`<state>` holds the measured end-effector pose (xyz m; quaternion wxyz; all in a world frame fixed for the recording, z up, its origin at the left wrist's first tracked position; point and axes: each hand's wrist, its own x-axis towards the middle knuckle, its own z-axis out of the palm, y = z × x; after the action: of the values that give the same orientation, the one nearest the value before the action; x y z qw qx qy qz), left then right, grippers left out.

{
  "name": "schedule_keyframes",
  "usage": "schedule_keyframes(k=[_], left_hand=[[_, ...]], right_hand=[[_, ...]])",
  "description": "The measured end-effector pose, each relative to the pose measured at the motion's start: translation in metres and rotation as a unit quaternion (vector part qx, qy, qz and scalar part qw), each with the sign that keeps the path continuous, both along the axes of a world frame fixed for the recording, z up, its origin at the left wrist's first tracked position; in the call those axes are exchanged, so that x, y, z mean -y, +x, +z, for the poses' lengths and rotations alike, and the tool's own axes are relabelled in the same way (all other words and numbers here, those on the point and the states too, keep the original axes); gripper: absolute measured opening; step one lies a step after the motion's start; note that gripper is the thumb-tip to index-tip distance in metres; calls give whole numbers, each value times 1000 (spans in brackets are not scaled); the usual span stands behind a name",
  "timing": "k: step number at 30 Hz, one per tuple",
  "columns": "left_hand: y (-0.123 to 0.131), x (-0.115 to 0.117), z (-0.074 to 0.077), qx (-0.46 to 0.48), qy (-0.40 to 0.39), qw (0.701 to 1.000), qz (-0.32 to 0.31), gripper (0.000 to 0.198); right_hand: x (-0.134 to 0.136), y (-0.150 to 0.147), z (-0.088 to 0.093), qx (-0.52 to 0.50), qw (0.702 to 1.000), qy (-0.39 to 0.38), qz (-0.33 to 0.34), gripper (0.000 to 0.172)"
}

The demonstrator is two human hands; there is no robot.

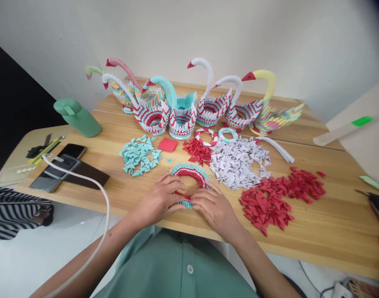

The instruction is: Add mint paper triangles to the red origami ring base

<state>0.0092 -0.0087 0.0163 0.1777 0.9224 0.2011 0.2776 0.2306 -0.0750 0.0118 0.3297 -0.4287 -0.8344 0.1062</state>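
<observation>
A ring of folded paper pieces (190, 167), red inside with turquoise points around its rim, lies on the wooden table in front of me. My left hand (160, 196) grips its left and near side, fingers over the edge. From the right, my right hand (216, 207) closes on the near right part of the same ring. Beyond it are a turquoise pile of folded triangles (140, 156), a small red pile (197, 151) and a large white pile (239, 161). Red triangles (270, 203) spread to the right.
Several paper swans (181, 120) stand along the back. Red square sheets (167, 144), two small rings (206, 137) and a white paper neck (276, 148) lie before them. At left are a green bottle (79, 118), a power bank (80, 171) and a white cable (96, 182).
</observation>
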Motion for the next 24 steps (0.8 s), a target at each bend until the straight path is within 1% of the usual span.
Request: schedule_keyframes(k=[2,5,7,9,10,12,13,18,21,24], left_hand=[[0,1,-1,5,3,1000,-1,19],[-3,3,-6,8,23,1000,8,19],[-7,5,-9,0,39,999,16,22],[-10,7,-11,-12,52,998,22,29],[-12,8,-12,-16,57,998,25,33],[-12,11,-13,-18,61,998,29,37],[-11,12,-13,-14,62,997,31,36],[0,16,-13,24,50,998,40,21],[6,16,-12,45,36,998,35,15],[8,16,-9,45,17,998,28,15]], right_hand=[[0,0,-1,-5,1000,4,-3,19],[2,4,3,3,1000,-2,10,18],[5,9,7,9,1000,-3,22,25],[7,14,10,17,1000,1,24,35],[9,16,11,23,999,2,24,37],[10,17,9,35,999,4,25,33],[10,17,7,38,999,7,24,30],[9,7,-2,21,1000,13,-6,17],[7,4,-4,10,1000,8,-14,14],[7,2,-4,6,1000,3,-16,14]])
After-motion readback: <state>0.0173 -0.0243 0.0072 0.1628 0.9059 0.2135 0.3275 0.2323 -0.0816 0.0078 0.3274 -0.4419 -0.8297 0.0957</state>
